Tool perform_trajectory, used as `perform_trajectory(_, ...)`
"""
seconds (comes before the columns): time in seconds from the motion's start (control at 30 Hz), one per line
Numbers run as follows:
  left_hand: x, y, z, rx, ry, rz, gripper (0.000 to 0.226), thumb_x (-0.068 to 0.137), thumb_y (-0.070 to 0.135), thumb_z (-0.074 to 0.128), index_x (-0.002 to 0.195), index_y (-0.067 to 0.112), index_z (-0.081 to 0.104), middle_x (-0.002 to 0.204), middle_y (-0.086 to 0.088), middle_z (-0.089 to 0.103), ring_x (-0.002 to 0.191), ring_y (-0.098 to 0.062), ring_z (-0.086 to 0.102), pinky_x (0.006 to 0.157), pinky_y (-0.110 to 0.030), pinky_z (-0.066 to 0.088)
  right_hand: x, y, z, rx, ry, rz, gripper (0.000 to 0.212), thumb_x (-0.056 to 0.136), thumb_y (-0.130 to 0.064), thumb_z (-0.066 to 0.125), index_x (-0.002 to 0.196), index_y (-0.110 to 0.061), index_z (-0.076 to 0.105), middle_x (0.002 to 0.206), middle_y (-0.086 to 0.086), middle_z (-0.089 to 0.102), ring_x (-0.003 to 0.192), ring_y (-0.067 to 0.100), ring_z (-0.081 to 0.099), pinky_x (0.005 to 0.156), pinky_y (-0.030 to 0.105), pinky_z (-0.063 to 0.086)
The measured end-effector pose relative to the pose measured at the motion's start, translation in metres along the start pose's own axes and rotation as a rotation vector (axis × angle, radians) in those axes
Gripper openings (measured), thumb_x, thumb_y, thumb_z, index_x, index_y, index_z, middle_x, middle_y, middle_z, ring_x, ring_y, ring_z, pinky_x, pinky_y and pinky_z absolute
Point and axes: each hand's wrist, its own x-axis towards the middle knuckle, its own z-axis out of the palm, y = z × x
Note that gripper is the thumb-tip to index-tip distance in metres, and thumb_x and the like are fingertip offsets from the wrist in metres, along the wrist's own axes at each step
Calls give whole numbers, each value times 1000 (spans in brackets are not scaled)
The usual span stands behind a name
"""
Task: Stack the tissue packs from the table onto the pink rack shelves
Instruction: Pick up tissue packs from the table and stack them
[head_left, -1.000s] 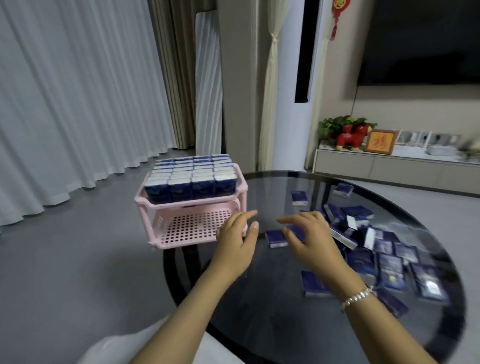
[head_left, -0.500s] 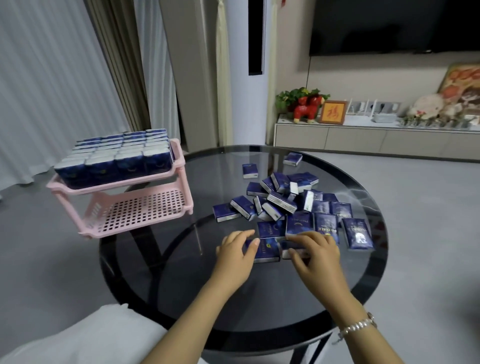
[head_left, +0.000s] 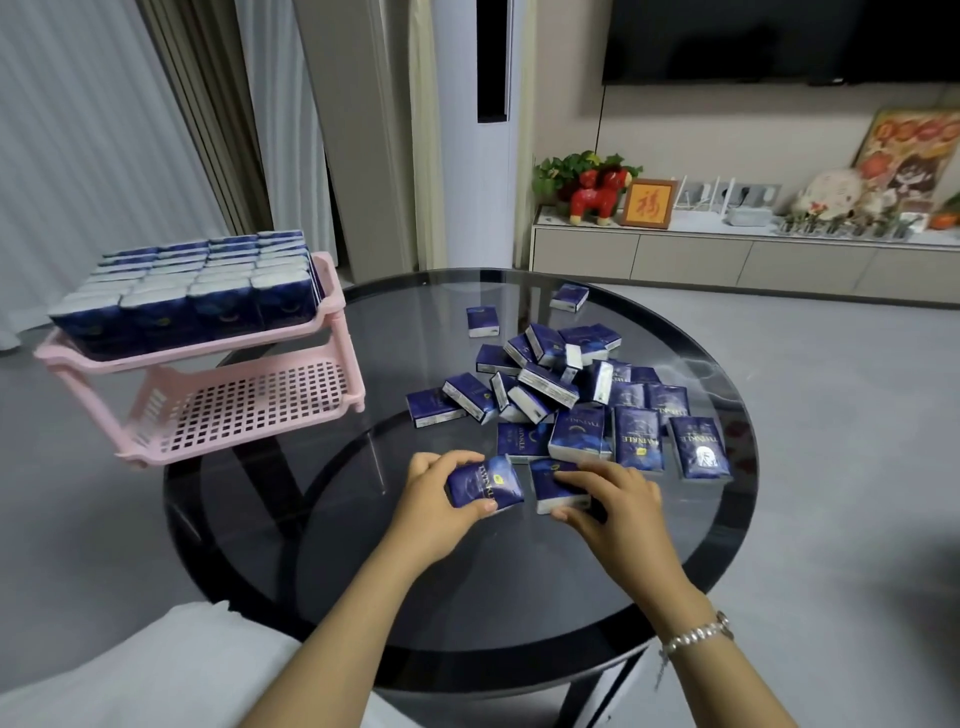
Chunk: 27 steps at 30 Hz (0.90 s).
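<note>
Both hands now grip packs: left hand (head_left: 436, 506) fingers curled round tissue pack (head_left: 485, 482), right hand (head_left: 615, 506) pinching second pack (head_left: 558, 486), tabletop (head_left: 322, 519) 6 o'clock. Light, soft, likely slippery; grip edges. Pink rack (head_left: 249, 410) at 9.

L grip (head_left: 441, 499) holds one blue tissue pack (head_left: 485, 487), R grip (head_left: 613, 499) pinches another pack (head_left: 558, 486) just beside it, on round glass desk (head_left: 322, 545). Loose pile of packs (head_left: 566, 395) behind. Pink rack (head_left: 234, 384) at desk's left edge: top shelf full, lower shelf bare.
</note>
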Motion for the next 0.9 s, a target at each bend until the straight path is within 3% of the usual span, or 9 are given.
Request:
perform_trajectory(0.1, -3, 0, -6, -51, 50, -13, 43, 74, 15, 79, 107, 33, 57, 112, 3, 40, 89, 2, 49, 87, -17, 37, -1, -3, 6, 53, 30, -36, 31, 73, -27, 77, 103, -20, 72, 105, -1, 65, 95, 22, 62, 82, 42, 48)
perform_trajectory(0.17, -3, -4, -7, -98, 84, -41, 39, 74, 16, 79, 102, 31, 58, 111, 1, 44, 89, -4, 52, 85, -18, 38, -4, -6, 10, 66, 53, -63, 29, 73, -25, 77, 100, -19, 73, 102, 1, 66, 94, 23, 63, 78, 45, 53)
perform_trajectory(0.33, -4, -9, -10, -362, 203, -149, 16, 82, 15, 72, 91, 19, 60, 100, -4, 63, 83, -13, 57, 70, -20, 45, -11, -26, 8, 200, 125, -19, 30, 74, -37, 65, 97, -20, 74, 99, -7, 64, 92, 15, 63, 81, 33, 52)
perform_trajectory(0.47, -5, -13, -11, -596, 241, -252, 23, 77, 20, 78, 86, 12, 58, 97, -13, 66, 84, -22, 62, 78, -36, 51, -10, -43, 7, 317, 274, 61, 28, 74, -32, 69, 98, -20, 74, 101, -8, 64, 93, 9, 61, 78, 30, 53)
perform_trajectory(0.57, -6, -8, -12, -748, 171, -310, 23, 81, 17, 74, 93, 10, 56, 102, -14, 63, 93, -26, 62, 94, -45, 49, -6, -55, 11, 324, 350, 55, 29, 74, -28, 72, 102, -21, 72, 103, -7, 63, 95, 6, 59, 82, 24, 51)
perform_trajectory(0.67, -9, 0, -13, -921, 52, -323, 31, 88, 11, 65, 116, 10, 53, 115, -13, 61, 105, -26, 63, 102, -47, 45, -2, -67, 17, 327, 357, 9, 30, 74, -27, 70, 103, -20, 72, 107, -2, 62, 98, 13, 60, 86, 20, 47)
perform_trajectory(0.73, -9, 2, -14, -1021, -26, -293, 32, 92, 12, 58, 123, 3, 54, 116, -17, 64, 103, -26, 64, 98, -46, 48, -1, -72, 22, 341, 294, -11, 30, 75, -25, 70, 105, -23, 70, 113, -2, 61, 101, 14, 59, 89, 17, 45)
perform_trajectory(0.9, -8, 7, -16, -1217, -96, -306, 28, 96, 19, 51, 114, 0, 60, 93, -15, 72, 79, -20, 70, 73, -34, 55, -2, -76, 26, 364, 121, 10, 32, 79, -23, 69, 108, -37, 64, 126, -10, 52, 114, 4, 49, 96, 15, 37)
